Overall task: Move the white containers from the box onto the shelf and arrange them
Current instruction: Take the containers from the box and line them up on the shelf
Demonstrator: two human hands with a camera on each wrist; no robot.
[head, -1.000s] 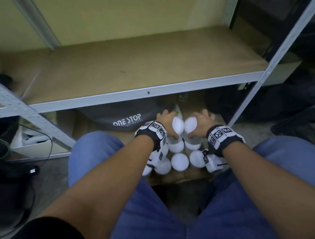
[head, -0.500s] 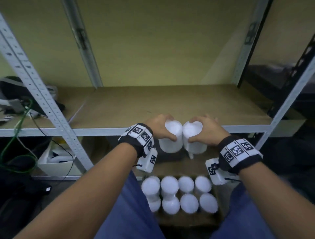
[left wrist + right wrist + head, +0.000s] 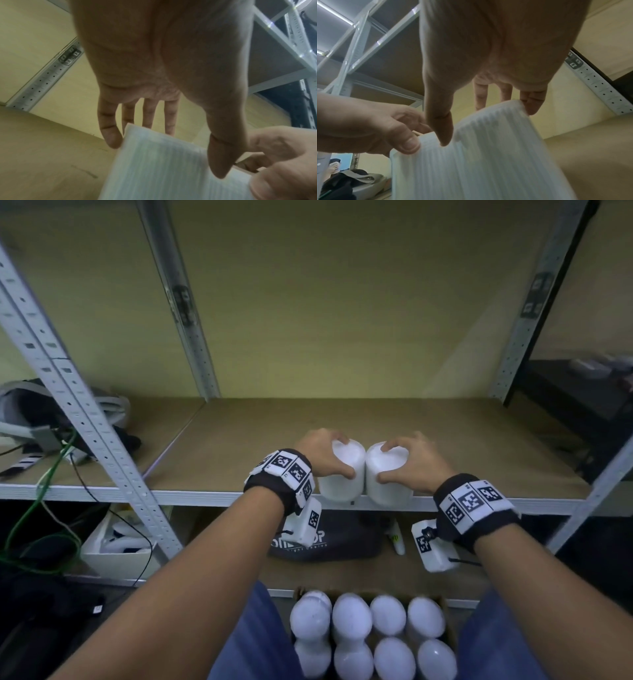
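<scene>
Two white ribbed containers hang side by side over the front edge of the wooden shelf (image 3: 239, 446). My left hand (image 3: 325, 453) grips the left container (image 3: 342, 474) by its top, thumb in front and fingers behind. My right hand (image 3: 407, 460) grips the right container (image 3: 388, 477) the same way. The left wrist view shows the left container (image 3: 163, 162) pinched between thumb and fingers; the right wrist view shows the right container (image 3: 496, 148) held likewise. Several more white containers (image 3: 371, 635) stand in the cardboard box (image 3: 448, 621) below, between my knees.
Grey perforated shelf posts rise at the left (image 3: 68, 398), back (image 3: 181, 302) and right (image 3: 534, 296). A dark bag (image 3: 342, 539) lies under the shelf. Cables and a grey bundle (image 3: 30, 419) sit on the neighbouring shelf to the left. A white bin (image 3: 116, 553) stands lower left.
Both hands have lifted the two containers out of the box and up to the shelf's front edge. My head has tilted up, bringing the shelf and wall into view.
</scene>
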